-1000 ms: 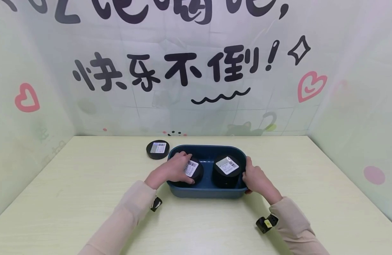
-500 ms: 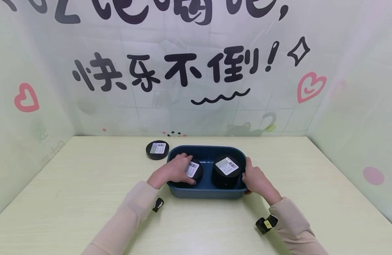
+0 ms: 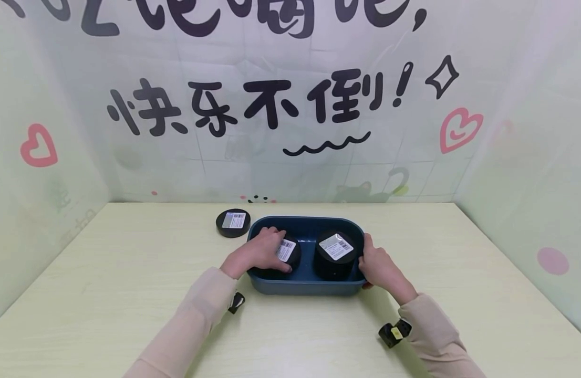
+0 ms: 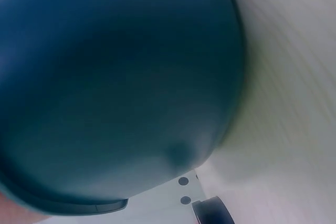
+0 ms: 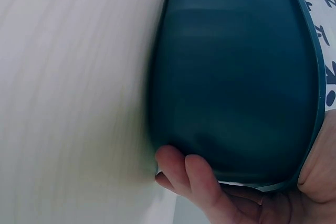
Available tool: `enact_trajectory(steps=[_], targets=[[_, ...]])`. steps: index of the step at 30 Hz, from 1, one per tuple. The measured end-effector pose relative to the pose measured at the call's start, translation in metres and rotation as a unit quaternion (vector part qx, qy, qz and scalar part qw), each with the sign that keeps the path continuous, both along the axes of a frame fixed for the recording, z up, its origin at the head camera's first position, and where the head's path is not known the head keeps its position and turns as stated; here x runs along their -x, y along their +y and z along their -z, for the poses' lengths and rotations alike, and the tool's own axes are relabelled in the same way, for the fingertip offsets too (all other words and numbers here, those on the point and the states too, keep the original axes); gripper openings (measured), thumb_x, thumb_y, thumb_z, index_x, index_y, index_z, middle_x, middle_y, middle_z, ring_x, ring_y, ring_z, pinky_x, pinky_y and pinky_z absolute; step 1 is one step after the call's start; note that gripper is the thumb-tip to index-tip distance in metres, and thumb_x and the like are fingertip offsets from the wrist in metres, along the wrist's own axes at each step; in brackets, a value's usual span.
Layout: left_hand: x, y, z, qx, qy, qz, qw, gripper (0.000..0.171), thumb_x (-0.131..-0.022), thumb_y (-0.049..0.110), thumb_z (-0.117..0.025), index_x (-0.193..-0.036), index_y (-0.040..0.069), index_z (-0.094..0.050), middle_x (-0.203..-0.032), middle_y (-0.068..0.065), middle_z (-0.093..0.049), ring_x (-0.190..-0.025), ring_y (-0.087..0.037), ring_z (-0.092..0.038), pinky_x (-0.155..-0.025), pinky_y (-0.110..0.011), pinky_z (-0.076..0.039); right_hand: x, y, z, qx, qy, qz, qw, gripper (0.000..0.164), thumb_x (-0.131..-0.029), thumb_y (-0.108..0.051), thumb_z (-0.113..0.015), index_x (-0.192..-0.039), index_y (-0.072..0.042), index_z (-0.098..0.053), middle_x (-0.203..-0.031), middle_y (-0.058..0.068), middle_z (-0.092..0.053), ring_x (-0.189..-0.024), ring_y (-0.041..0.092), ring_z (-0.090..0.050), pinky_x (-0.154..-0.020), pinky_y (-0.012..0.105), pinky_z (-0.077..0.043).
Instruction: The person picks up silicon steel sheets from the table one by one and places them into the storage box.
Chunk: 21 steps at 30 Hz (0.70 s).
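Note:
A dark blue oblong bin stands on the table in the head view. In its left half lies a black round container with a white label on top. My left hand reaches over the rim and grips that container, fingers at its far side and thumb at its near side. In the bin's right half is a taller black round piece, also labelled. My right hand holds the bin's right end. The right wrist view shows its fingers curled against the bin's outer wall.
A flat black disc with a white label lies on the pale table, just left of and behind the bin. A printed backdrop rises behind the table, and panels stand on both sides.
My left wrist and sleeve have shifted slightly to the right, the hand staying on the same container. My right hand and the bin show almost no movement.

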<state>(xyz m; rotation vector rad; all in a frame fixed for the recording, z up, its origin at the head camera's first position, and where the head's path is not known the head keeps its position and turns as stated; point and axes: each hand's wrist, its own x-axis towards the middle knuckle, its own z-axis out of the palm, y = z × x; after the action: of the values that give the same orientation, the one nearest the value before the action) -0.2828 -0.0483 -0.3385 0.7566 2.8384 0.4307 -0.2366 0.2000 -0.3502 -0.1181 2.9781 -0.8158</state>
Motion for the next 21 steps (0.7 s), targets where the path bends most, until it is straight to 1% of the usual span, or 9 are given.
enact_trajectory(steps=[6,10,14,21], targets=[[0.0018,0.0017,0.0013,-0.002,-0.019,-0.012,0.9998,0.083,-0.073,0.034,-0.078,-0.136,-0.007,-0.04,-0.119,-0.022,-0.05,-0.103,-0.031,-0.045,-0.09,-0.042,-0.042,0.0005,0.0003,0.0007,0.006,-0.006,0.001,1.0,0.042,-0.087,0.002,-0.042,-0.125,0.007,-0.024,-0.073,0.035,-0.053,-0.046,0.028,-0.063,-0.046,0.031,-0.05],[0.0027,0.0018,0.0018,-0.002,-0.03,-0.019,0.9994,0.088,-0.07,0.034,-0.081,-0.138,-0.003,-0.038,-0.121,-0.023,-0.048,-0.106,-0.032,-0.044,-0.093,-0.044,-0.041,0.0013,0.0012,0.0017,0.011,-0.013,0.005,1.0,0.043,-0.088,0.002,-0.042,-0.126,0.007,-0.023,-0.075,0.036,-0.053,-0.046,0.027,-0.063,-0.043,0.029,-0.049],[0.0033,0.0023,0.0015,-0.004,-0.043,-0.028,0.9987,0.092,-0.067,0.031,-0.084,-0.14,0.001,-0.036,-0.122,-0.023,-0.047,-0.108,-0.034,-0.044,-0.096,-0.047,-0.039,0.002,0.0018,0.0025,0.007,-0.014,0.006,1.0,0.043,-0.088,0.002,-0.042,-0.127,0.006,-0.023,-0.075,0.036,-0.053,-0.046,0.027,-0.063,-0.043,0.029,-0.049],[0.0051,0.0017,0.0027,-0.006,-0.047,-0.029,0.9985,0.091,-0.067,0.028,-0.084,-0.14,0.002,-0.036,-0.122,-0.022,-0.047,-0.108,-0.033,-0.044,-0.096,-0.047,-0.039,0.0022,0.0012,0.0025,0.012,-0.011,0.008,1.0,0.043,-0.087,0.002,-0.041,-0.126,0.007,-0.024,-0.076,0.037,-0.053,-0.046,0.027,-0.063,-0.043,0.03,-0.049]])
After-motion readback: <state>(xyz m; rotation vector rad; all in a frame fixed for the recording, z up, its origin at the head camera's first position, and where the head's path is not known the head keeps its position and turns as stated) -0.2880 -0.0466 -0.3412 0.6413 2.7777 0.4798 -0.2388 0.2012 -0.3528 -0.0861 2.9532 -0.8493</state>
